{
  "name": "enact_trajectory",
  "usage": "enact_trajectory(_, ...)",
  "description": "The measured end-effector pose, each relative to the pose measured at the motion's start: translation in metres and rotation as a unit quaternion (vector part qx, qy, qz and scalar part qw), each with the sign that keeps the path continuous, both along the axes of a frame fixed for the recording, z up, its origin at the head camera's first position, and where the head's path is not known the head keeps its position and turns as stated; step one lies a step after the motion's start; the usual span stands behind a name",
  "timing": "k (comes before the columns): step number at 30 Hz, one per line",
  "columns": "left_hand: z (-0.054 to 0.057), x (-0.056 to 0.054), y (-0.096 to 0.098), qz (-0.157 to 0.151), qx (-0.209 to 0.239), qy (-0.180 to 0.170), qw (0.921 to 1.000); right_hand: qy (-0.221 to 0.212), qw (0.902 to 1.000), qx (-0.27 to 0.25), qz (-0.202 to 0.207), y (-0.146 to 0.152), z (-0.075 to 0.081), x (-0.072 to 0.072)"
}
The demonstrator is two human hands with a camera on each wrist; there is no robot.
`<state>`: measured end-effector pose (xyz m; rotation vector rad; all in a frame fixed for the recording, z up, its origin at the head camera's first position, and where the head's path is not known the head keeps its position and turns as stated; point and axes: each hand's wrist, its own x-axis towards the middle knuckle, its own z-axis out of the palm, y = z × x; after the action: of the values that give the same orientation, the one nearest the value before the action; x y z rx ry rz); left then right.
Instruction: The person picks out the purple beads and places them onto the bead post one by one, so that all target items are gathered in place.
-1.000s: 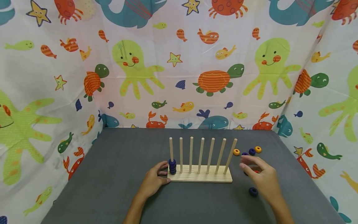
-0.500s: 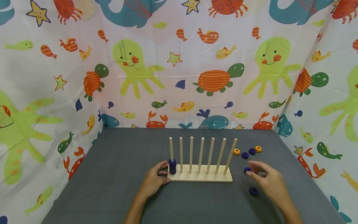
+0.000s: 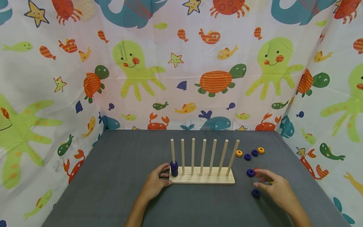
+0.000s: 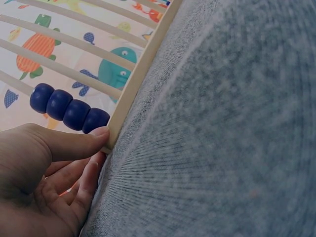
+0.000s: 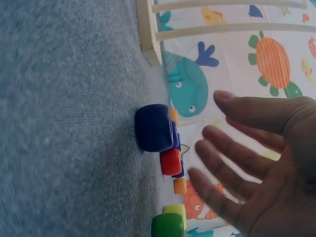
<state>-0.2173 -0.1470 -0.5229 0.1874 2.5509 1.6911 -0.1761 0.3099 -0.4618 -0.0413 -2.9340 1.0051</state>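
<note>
A wooden peg rack stands upright with a row of several pegs. Several navy beads are stacked on its leftmost peg. My left hand grips the left end of the base, and in the left wrist view its thumb presses the wood just below the beads. Right of the rack, my right hand hovers with fingers apart and nothing held. Near its fingertips are a navy bead and a partly covered red bead. The right wrist view also shows a green bead and a yellow bead below the hand.
Another navy bead lies nearer the front. Behind the right hand are two orange beads and two navy beads. A cloth printed with sea animals hangs around the grey table.
My right hand has shifted right and toward the front, uncovering navy beads and part of the red one. The left hand keeps its grip on the rack.
</note>
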Motion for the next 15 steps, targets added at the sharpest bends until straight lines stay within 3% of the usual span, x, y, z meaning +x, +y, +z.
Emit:
enact_trajectory(9, -0.0006, -0.0013, -0.0002, 0.001, 0.0, 0.003, 1.0, -0.061, 0.9981, 0.004, 0.01, 0.0087, -0.0021, -0.0026)
enact_trajectory(15, -0.0005, -0.0006, -0.0003, -0.002, 0.002, 0.005, 1.0, -0.058, 0.9977, -0.007, 0.035, 0.0106, -0.0081, -0.0014)
